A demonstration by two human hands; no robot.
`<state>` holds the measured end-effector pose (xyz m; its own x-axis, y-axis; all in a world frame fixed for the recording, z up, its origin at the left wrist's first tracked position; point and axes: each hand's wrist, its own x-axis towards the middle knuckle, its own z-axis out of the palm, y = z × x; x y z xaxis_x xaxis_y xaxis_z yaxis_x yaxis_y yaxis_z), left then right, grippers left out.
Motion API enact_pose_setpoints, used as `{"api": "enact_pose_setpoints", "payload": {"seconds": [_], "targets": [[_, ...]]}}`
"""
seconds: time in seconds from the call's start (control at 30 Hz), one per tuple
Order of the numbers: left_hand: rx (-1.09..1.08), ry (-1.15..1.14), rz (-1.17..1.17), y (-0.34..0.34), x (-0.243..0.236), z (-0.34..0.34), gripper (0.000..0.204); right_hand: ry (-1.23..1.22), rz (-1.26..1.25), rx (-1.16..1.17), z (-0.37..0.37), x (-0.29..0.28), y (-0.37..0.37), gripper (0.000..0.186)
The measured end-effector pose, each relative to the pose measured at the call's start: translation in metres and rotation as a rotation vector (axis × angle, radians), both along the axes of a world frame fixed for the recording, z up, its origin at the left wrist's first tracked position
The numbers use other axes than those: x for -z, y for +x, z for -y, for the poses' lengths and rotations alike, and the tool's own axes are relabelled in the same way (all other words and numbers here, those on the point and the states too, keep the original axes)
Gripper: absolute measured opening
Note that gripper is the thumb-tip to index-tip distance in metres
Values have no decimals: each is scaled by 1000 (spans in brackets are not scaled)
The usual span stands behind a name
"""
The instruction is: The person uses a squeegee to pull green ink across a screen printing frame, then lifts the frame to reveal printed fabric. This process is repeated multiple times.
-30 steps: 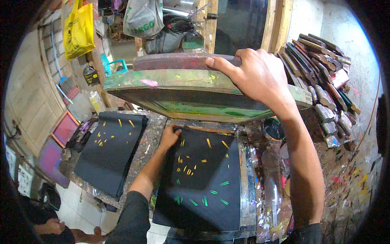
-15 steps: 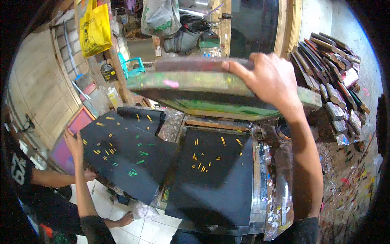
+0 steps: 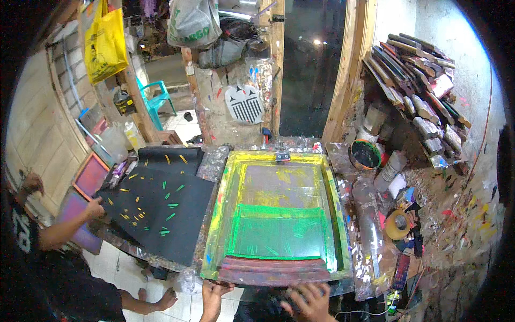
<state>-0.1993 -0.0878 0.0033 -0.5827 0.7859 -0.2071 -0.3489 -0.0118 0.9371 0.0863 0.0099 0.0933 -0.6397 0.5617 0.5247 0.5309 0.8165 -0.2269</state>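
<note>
A screen printing frame (image 3: 343,225) with yellow-stained edges lies flat on the table, green ink spread over the near part of its mesh. Across its near end rests a squeegee (image 3: 273,270) with a reddish-brown wooden handle. At the frame's near left corner, my left hand (image 3: 211,298) is closed on the edge, its fingertips partly hidden. My right hand (image 3: 308,301) is just below the squeegee, fingers apart and slightly blurred, holding nothing visible. To the left lies a black sheet (image 3: 182,214) with yellow and green marks; a co-worker's hand (image 3: 95,208) touches its left edge.
An ink pot (image 3: 366,154) stands beyond the frame's far right corner. Nearer on the right are a clear bottle (image 3: 367,225), a tape roll (image 3: 397,224) and a phone (image 3: 401,271) with a cable. Stacked squeegees (image 3: 421,86) sit against the wall. A co-worker (image 3: 59,273) stands at left.
The raised frame has come down flat, covering the black sheet beneath it. My right hand has left its far edge and moved near me. My left hand has moved from the left sheet to the frame.
</note>
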Motion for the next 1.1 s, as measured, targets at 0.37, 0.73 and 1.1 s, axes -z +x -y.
{"api": "enact_pose_setpoints", "payload": {"seconds": [0.37, 0.73, 1.1], "targets": [[31, 101, -208, -11, 72, 15, 50, -825, 548, 122, 2, 34, -13, 71], [-12, 60, -149, -5, 54, 11, 51, -887, 513, 158, -4, 44, -18, 69], [166, -340, -46, -25, 33, 10, 37, -256, 25, -78, 17, 32, 8, 57]]}}
